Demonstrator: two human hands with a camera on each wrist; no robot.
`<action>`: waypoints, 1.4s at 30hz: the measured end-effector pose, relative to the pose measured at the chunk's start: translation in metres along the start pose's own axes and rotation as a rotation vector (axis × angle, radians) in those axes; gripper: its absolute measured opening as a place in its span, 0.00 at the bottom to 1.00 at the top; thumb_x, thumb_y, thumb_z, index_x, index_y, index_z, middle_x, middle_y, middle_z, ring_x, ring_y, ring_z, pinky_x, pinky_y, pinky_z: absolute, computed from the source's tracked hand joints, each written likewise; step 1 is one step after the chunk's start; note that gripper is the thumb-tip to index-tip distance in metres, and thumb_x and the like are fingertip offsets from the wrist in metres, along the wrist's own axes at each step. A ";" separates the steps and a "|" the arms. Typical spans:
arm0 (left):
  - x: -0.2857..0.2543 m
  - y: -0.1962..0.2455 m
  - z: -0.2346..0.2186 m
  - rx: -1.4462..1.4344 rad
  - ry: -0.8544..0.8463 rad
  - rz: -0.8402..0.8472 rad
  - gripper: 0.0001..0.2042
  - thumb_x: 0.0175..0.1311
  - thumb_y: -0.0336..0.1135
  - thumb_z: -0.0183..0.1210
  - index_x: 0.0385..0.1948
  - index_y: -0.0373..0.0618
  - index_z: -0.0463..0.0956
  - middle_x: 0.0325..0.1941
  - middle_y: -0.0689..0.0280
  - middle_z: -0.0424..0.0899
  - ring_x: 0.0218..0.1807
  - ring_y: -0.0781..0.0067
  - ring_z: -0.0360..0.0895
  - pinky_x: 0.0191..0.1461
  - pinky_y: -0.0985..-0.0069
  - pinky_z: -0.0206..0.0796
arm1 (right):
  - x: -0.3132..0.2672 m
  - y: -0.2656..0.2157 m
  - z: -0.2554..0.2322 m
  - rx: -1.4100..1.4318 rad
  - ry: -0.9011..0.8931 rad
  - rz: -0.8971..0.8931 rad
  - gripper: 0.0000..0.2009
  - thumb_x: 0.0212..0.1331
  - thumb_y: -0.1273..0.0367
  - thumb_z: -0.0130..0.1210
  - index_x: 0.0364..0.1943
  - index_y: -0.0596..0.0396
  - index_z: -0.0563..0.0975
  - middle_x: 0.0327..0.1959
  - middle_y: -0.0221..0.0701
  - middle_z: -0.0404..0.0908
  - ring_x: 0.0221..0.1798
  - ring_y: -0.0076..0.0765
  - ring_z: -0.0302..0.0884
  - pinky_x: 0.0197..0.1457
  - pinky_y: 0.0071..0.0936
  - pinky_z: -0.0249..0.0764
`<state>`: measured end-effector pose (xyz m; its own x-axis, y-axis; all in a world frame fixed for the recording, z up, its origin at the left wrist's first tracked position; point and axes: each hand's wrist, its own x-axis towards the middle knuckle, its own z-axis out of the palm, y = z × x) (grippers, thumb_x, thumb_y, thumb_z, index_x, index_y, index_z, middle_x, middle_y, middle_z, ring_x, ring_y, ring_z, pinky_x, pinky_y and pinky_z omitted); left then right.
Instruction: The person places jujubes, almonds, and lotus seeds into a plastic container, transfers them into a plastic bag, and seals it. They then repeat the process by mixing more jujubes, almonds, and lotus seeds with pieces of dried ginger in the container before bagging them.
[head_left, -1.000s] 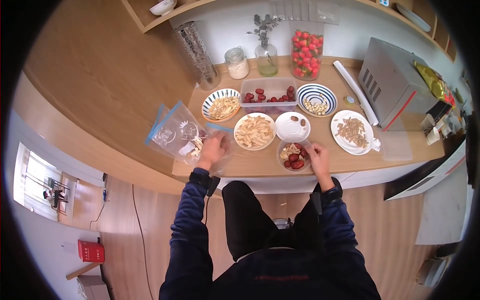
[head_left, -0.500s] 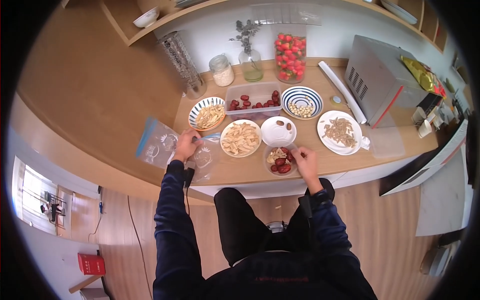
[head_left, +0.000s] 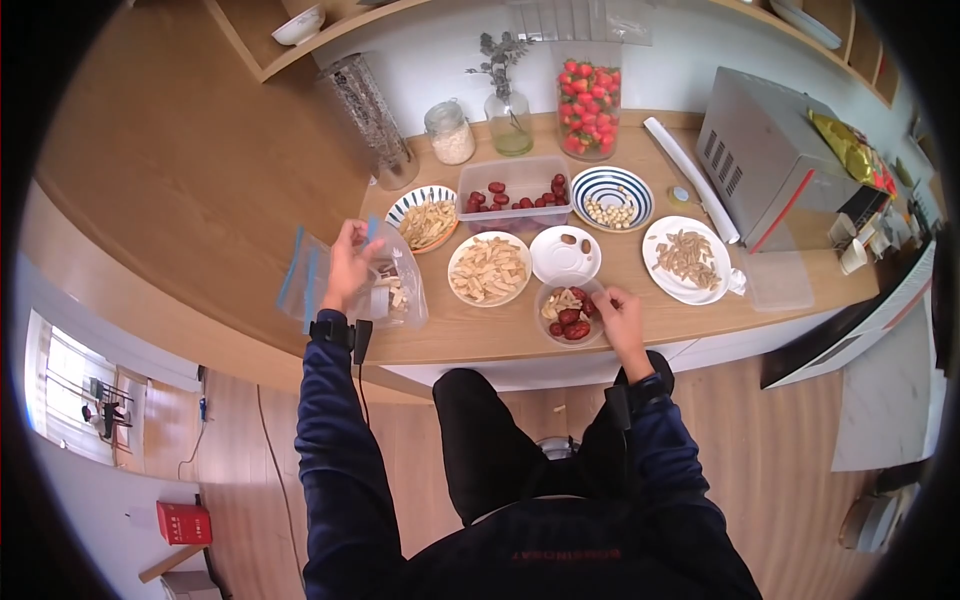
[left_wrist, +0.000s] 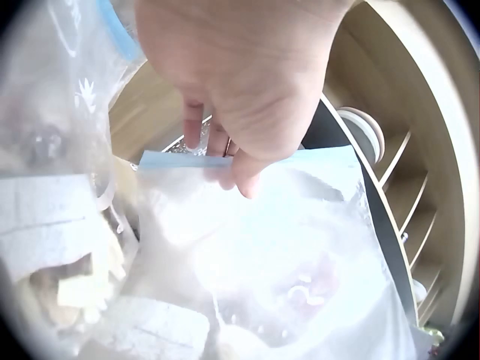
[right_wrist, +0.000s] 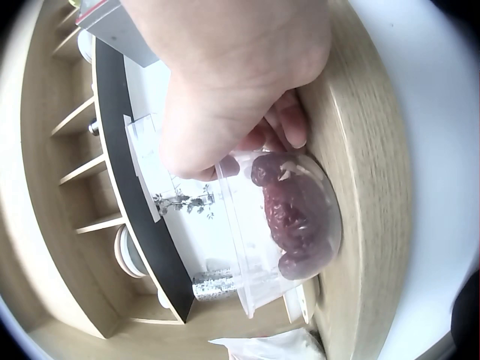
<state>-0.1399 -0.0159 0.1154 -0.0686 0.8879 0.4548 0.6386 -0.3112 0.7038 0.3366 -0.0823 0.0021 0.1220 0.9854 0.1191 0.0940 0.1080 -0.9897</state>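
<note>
My left hand (head_left: 350, 262) pinches the blue zip strip of a clear zip bag (left_wrist: 262, 247) between thumb and fingers. Beside it, in the left wrist view, another clear bag (left_wrist: 52, 127) has pale dried pieces (left_wrist: 90, 289) and a white label in it. At the counter's front edge, my right hand (head_left: 622, 322) holds the rim of a small clear plastic tub (head_left: 548, 318). Red dates (right_wrist: 289, 217) and pale slices lie inside the tub. Just behind it stands a white plate (head_left: 552, 268) with a few brown dates.
A plate of pale slices (head_left: 490, 268), a striped bowl of dried strips (head_left: 428, 222), a container of dates (head_left: 515, 213), a blue-ringed bowl (head_left: 640, 195) and a plate of brown pieces (head_left: 685, 262) stand around. Behind are a strawberry jar (head_left: 590, 110) and a microwave (head_left: 765, 150).
The left hand has moved left and up, away from the plate of slices, drawing up a zip bag's blue strip. The right hand stays at the tub's rim. The head view has shifted slightly.
</note>
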 end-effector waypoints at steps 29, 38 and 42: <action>-0.094 0.262 -0.010 0.193 -0.897 0.243 0.08 0.51 0.24 0.62 0.31 0.43 0.71 0.30 0.59 0.83 0.31 0.51 0.82 0.34 0.64 0.70 | -0.011 -0.047 -0.044 0.612 -0.133 0.339 0.16 0.66 0.55 0.56 0.49 0.48 0.72 0.47 0.27 0.74 0.48 0.32 0.79 0.45 0.31 0.80; -0.119 0.281 0.050 0.233 -0.887 0.539 0.05 0.58 0.33 0.67 0.32 0.44 0.82 0.37 0.59 0.83 0.40 0.56 0.81 0.42 0.62 0.71 | -0.043 -0.187 -0.059 0.563 -0.285 0.301 0.16 0.70 0.55 0.54 0.49 0.50 0.71 0.48 0.31 0.76 0.52 0.33 0.81 0.48 0.36 0.85; -0.126 0.298 0.058 0.202 -0.855 0.524 0.05 0.56 0.30 0.66 0.32 0.43 0.81 0.42 0.60 0.82 0.45 0.51 0.81 0.47 0.59 0.73 | -0.053 -0.204 -0.058 0.360 -0.339 0.205 0.11 0.72 0.59 0.54 0.44 0.50 0.73 0.42 0.26 0.77 0.47 0.20 0.76 0.43 0.26 0.80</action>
<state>0.1032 -0.2007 0.2362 0.7758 0.6257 0.0819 0.5539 -0.7374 0.3866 0.3684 -0.1643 0.2022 -0.2293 0.9719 -0.0527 -0.2506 -0.1113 -0.9617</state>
